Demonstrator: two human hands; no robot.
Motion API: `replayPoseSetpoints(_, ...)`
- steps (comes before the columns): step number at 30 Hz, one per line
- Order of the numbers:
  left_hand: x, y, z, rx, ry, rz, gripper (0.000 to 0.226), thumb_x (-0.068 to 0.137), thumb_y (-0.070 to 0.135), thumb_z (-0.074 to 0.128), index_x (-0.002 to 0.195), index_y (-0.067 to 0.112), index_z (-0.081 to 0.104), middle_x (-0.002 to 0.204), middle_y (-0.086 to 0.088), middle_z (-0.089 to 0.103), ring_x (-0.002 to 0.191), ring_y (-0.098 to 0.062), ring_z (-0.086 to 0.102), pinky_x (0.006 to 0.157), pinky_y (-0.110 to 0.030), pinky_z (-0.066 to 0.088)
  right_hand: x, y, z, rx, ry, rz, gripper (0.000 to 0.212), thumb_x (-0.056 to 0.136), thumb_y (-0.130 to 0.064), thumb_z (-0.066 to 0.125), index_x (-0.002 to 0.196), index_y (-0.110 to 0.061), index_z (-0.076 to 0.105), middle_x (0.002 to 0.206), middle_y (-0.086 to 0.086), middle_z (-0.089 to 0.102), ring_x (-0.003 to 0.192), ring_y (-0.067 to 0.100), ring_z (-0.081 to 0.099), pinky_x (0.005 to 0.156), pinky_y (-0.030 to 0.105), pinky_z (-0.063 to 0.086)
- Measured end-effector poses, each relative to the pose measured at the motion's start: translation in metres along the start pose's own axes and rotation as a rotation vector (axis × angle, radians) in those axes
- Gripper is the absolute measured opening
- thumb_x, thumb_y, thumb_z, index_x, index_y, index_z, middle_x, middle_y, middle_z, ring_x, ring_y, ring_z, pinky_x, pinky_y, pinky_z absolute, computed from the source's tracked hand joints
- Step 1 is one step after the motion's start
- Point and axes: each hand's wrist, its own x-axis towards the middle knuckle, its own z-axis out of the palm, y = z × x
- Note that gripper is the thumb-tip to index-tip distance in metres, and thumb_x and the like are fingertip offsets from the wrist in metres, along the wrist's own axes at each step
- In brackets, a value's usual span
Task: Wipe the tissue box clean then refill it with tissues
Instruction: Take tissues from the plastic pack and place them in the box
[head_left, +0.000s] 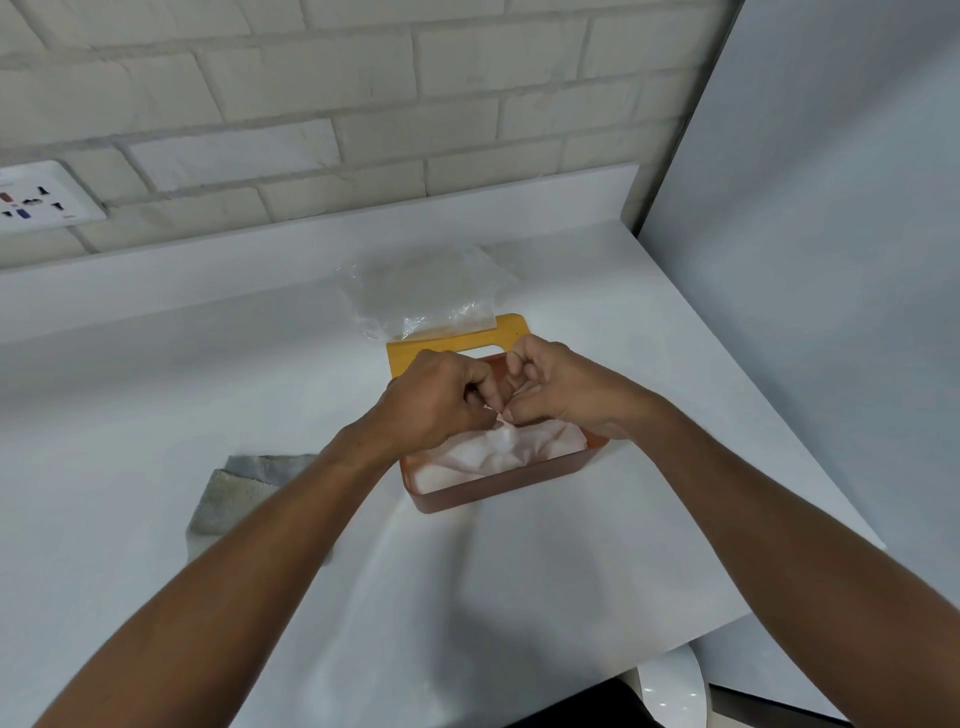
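Observation:
A reddish-brown tissue box (498, 486) stands open on the white counter, filled with white tissues (498, 452). Its yellow wooden lid (457, 345) with a slot lies flat just behind the box. My left hand (441, 400) and my right hand (556, 389) meet over the middle of the box. Both pinch the top tissue, which is pulled up into a small peak between the fingertips. A grey cloth (239, 493) lies on the counter to the left, partly hidden by my left forearm.
An empty clear plastic wrapper (421, 291) lies behind the lid. A white brick wall with a socket plate (36, 200) runs along the back. A pale panel (805, 260) closes off the right side. The counter's edge falls away at lower right.

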Motion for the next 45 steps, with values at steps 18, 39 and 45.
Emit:
replayPoseSetpoints(18,-0.005,0.005,-0.005,-0.053,0.014,0.085,0.027,0.075,0.011,0.092,0.092,0.025,0.076,0.088,0.014,0.074,0.073,0.001,0.066,0.078,-0.027,0.057,0.007,0.001,0.004,-0.365,0.142,-0.038,0.029,0.064,-0.021,0.091,0.086,-0.022,0.072,0.066,-0.014,0.06,0.063,0.005,0.057,0.062,0.025,0.048)
replayPoseSetpoints(39,0.006,-0.01,0.004,0.248,0.024,0.048,0.038,0.078,0.029,0.09,0.073,0.039,0.053,0.073,0.02,0.061,0.07,0.001,0.056,0.071,-0.033,0.05,-0.006,-0.01,-0.016,-0.191,-0.009,0.064,0.045,0.08,-0.005,0.081,0.12,-0.02,0.066,0.108,0.0,0.069,0.072,0.001,0.067,0.07,0.025,0.057)
replayPoseSetpoints(45,-0.003,0.0,-0.006,0.277,0.014,0.026,0.056,0.066,0.062,0.091,0.101,0.037,0.054,0.093,0.024,0.067,0.081,0.006,0.058,0.07,-0.029,0.049,-0.004,-0.015,-0.023,-0.265,0.032,0.065,0.04,0.081,-0.008,0.079,0.115,-0.025,0.068,0.102,-0.005,0.071,0.091,0.02,0.073,0.072,0.029,0.06)
